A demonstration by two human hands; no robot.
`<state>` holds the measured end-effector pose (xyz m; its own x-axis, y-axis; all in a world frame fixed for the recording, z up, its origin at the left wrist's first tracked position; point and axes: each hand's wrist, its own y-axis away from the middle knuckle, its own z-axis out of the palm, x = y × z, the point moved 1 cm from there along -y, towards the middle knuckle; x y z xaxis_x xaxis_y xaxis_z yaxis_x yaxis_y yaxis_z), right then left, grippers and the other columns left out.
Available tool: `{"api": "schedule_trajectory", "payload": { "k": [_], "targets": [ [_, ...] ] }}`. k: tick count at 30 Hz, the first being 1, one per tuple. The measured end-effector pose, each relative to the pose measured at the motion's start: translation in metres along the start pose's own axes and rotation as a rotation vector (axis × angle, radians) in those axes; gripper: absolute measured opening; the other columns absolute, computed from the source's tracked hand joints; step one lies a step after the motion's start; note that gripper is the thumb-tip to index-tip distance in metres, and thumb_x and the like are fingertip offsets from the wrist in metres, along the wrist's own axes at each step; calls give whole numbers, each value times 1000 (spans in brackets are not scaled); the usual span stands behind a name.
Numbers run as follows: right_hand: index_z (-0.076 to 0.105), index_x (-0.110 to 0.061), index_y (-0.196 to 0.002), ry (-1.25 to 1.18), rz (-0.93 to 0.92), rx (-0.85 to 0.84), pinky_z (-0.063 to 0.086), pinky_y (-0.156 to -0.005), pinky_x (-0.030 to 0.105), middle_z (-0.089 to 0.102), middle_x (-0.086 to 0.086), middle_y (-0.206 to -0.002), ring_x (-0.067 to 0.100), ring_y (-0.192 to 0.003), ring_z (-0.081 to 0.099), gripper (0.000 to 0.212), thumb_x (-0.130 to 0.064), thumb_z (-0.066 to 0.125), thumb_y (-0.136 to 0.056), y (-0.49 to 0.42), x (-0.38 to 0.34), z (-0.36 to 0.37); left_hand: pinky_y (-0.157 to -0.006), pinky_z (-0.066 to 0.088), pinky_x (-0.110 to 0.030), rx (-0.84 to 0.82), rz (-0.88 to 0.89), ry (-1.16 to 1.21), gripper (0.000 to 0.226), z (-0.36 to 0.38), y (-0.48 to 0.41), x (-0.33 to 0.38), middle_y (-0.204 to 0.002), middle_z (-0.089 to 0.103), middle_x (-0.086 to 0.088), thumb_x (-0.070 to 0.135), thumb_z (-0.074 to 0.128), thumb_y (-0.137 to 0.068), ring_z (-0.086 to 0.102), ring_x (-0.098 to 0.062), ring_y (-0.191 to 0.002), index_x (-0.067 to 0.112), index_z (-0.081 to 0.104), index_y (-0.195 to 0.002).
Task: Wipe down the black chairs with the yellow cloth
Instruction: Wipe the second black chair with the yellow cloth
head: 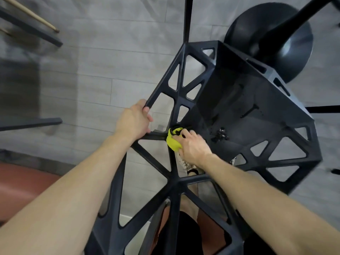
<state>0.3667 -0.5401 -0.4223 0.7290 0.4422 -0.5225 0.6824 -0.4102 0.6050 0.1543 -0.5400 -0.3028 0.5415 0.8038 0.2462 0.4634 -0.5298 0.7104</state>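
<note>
- Far left, a pale wooden stick (36, 17) slants over a dark bar. Nearer, a reddish-brown rounded surface (22, 183) fills the corner.
- The floor (92, 70) is grey planks with a wood-grain look.
- Your left hand (133, 122) grips the left rim of the black chair (239, 107), fingers curled round a strut of its back.
- The chair is matt black and angular. Its back and sides are a lattice of bars with triangular openings; its seat is a flat panel.
- The yellow cloth (173, 139) is bunched where the back meets the seat, just right of your left hand.
- Your right hand (193, 146) clutches the cloth and presses it against the chair.
- A pale laced shoe (185, 162) shows through the lattice below that hand.
- Far right, a round black pedestal base (287, 52) sits behind the chair.
</note>
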Motion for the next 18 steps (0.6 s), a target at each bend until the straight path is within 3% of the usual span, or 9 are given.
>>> {"api": "schedule_trajectory", "payload": {
  "k": [3, 6, 8, 10, 12, 15, 17, 18],
  "targets": [
    [59, -26, -143, -150, 154, 7, 48, -98, 46, 48, 9, -133, 38, -120, 51, 45, -24, 54, -98, -3, -17, 5, -72, 56, -32, -19, -32, 165, 30, -4, -2, -2, -105, 80, -5, 14, 32, -115, 80, -30, -86, 12, 60, -127],
    [66, -31, -140, -474, 127, -34, 47, -105, 39, 49, 4, -132, 31, -123, 53, 48, -12, 55, -97, -5, -25, 3, -93, 62, -46, -68, -39, 254, 33, -7, -6, -7, -107, 81, -6, 17, 35, -116, 78, -26, -103, 15, 63, -133],
    [67, -30, -140, -558, 65, -58, 46, -107, 36, 51, 0, -131, 26, -123, 54, 51, -7, 57, -95, -5, -19, 0, -103, 58, -47, -84, -26, 251, 33, -10, -8, -10, -107, 82, -1, 21, 37, -116, 75, -19, -110, 21, 64, -135],
    [64, -27, -142, -457, 86, -19, 47, -107, 44, 52, 6, -130, 32, -121, 52, 45, -15, 58, -99, -14, -14, -2, -102, 56, -41, -80, -25, 263, 33, -11, -8, -12, -108, 82, 2, 23, 37, -117, 73, -17, -113, 24, 64, -136],
    [63, -21, -140, -340, 138, 6, 48, -103, 51, 51, 11, -127, 38, -117, 51, 39, -22, 54, -101, -16, -26, -3, -88, 53, -33, -71, -15, 259, 34, -9, -9, -11, -108, 82, 2, 22, 37, -116, 73, -18, -114, 24, 64, -136],
    [57, -15, -145, -341, 67, -27, 48, -104, 50, 47, 12, -133, 40, -122, 50, 48, -13, 56, -97, 1, -35, 5, -72, 46, -26, -37, -34, 259, 34, -4, -11, -9, -109, 82, 0, 21, 36, -117, 73, -16, -113, 23, 64, -136],
    [53, -20, -150, -283, 40, -50, 47, -104, 48, 46, 10, -135, 37, -123, 48, 52, -14, 56, -98, 16, -22, 1, -71, 45, -23, -6, -36, 246, 34, -3, -10, -11, -107, 82, 1, 20, 36, -117, 74, -17, -112, 22, 65, -135],
    [56, -22, -147, -215, 88, 41, 48, -100, 48, 47, 10, -132, 36, -119, 48, 49, -15, 57, -98, 14, -11, -6, -76, 47, -25, 11, -34, 238, 33, -1, -10, -12, -105, 82, 1, 20, 37, -116, 74, -18, -111, 21, 65, -133]
  ]
}}
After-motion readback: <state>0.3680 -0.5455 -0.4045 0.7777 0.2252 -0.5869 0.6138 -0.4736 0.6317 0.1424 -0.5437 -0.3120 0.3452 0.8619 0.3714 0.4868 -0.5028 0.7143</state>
